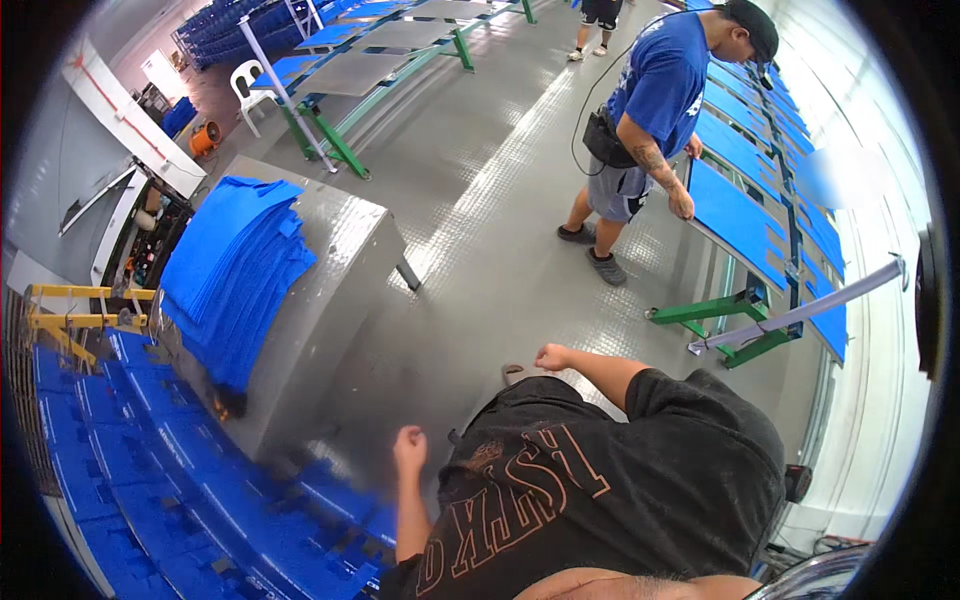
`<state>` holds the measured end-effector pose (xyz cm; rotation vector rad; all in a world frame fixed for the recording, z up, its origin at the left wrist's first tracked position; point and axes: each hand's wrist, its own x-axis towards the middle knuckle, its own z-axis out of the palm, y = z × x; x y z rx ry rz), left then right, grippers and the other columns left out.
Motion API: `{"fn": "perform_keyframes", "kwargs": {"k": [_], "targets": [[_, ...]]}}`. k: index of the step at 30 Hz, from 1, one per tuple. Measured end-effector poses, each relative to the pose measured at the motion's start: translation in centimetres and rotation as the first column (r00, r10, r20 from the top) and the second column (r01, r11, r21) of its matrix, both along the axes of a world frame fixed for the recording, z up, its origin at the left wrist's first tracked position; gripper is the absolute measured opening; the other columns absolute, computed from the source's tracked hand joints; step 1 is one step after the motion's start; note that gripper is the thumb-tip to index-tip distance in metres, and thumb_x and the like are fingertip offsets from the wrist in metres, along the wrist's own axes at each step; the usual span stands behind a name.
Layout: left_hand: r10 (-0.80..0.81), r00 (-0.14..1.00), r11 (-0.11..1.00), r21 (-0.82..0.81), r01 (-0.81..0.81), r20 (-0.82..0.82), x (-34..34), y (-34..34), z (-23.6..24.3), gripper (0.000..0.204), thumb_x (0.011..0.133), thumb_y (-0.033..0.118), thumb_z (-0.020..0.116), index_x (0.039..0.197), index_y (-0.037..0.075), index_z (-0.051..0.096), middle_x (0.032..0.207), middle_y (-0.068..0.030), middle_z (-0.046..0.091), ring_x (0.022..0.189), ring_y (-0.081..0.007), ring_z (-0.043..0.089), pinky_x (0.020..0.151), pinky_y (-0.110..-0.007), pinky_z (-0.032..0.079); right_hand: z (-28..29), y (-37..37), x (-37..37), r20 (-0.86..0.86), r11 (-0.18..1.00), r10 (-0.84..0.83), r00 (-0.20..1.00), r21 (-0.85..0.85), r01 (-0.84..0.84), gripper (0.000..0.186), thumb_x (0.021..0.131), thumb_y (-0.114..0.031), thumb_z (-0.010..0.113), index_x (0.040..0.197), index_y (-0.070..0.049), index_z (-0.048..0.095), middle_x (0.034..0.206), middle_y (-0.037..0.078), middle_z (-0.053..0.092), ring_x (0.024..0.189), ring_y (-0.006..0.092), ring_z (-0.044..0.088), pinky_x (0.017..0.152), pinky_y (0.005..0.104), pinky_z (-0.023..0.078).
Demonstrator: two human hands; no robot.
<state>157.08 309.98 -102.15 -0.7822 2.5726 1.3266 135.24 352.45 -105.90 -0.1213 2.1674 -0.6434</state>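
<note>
My left hand (410, 450) hangs by my side with its fingers curled in, and nothing shows in it. My right hand (552, 357) is held in front of my body, fingers loosely closed, also with nothing visible in them. Neither hand touches anything. Nearest to my left hand are the metal table and rows of blue panels (210, 480) at the lower left. On the metal table (350, 225) lies a fanned stack of blue fabric pieces (235, 265). The tip of a shoe (513, 372) shows beside my right hand.
At the right a co-worker (655, 90) grips the edge of a board on a long green-legged rack (740, 310) of blue-topped boards. Another such rack (400, 50) stands at the far left, with a white chair (250, 90) and an orange fan (205, 138) nearby.
</note>
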Motion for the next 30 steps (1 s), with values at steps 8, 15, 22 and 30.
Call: {"fn": "perform_keyframes", "kwargs": {"k": [8, 15, 22, 30], "targets": [[-0.174, 0.981, 0.941, 0.279, 0.19, -0.081, -13.5, 11.4, 4.1, 0.022, 0.085, 0.023, 0.068, 0.093, 0.003, 0.069, 0.085, -0.0123, 0.071, 0.078, -0.0213, 0.069, 0.073, -0.033, 0.053, 1.1, 13.6, -7.5, -0.047, 0.905, -0.41, 0.911, 0.103, 0.413, 0.037, 0.08, -0.032, 0.06, 0.09, 0.002, 0.071, 0.072, 0.012, 0.07, 0.06, 0.0244, 0.07, 0.052, 0.0371, 0.056], [-0.235, 0.956, 0.948, 0.176, 0.266, -0.175, -20.2, 8.9, 4.6, 0.019, 0.083, 0.022, 0.07, 0.087, 0.003, 0.068, 0.079, -0.0115, 0.071, 0.075, -0.0214, 0.069, 0.072, -0.034, 0.054, 1.8, 12.5, -10.4, 0.037, 0.853, -0.522, 0.852, 0.042, 0.521, 0.036, 0.086, -0.029, 0.06, 0.108, -0.002, 0.067, 0.083, 0.012, 0.071, 0.06, 0.0205, 0.067, 0.052, 0.0352, 0.054], [-0.193, 0.966, 0.958, 0.182, 0.223, -0.17, -29.3, 5.2, 2.6, 0.023, 0.081, 0.021, 0.075, 0.081, 0.001, 0.066, 0.067, -0.0057, 0.065, 0.063, -0.0103, 0.06, 0.062, -0.028, 0.049, -0.2, 6.2, -14.3, 0.162, 0.902, -0.428, 0.889, 0.025, 0.43, 0.037, 0.085, -0.033, 0.061, 0.108, -0.005, 0.069, 0.084, 0.01, 0.071, 0.06, 0.0176, 0.066, 0.049, 0.0334, 0.053], [-0.343, 0.899, 0.891, 0.207, 0.403, -0.272, -47.1, 2.5, 1.9, 0.023, 0.085, 0.023, 0.071, 0.084, 0.001, 0.066, 0.069, -0.0074, 0.066, 0.063, -0.0127, 0.059, 0.062, -0.031, 0.049, 4.2, 6.7, -27.4, 0.014, 0.849, -0.525, 0.851, 0.071, 0.523, 0.032, 0.085, -0.033, 0.063, 0.098, -0.005, 0.07, 0.076, 0.008, 0.068, 0.056, 0.0173, 0.063, 0.048, 0.0337, 0.05]]}}
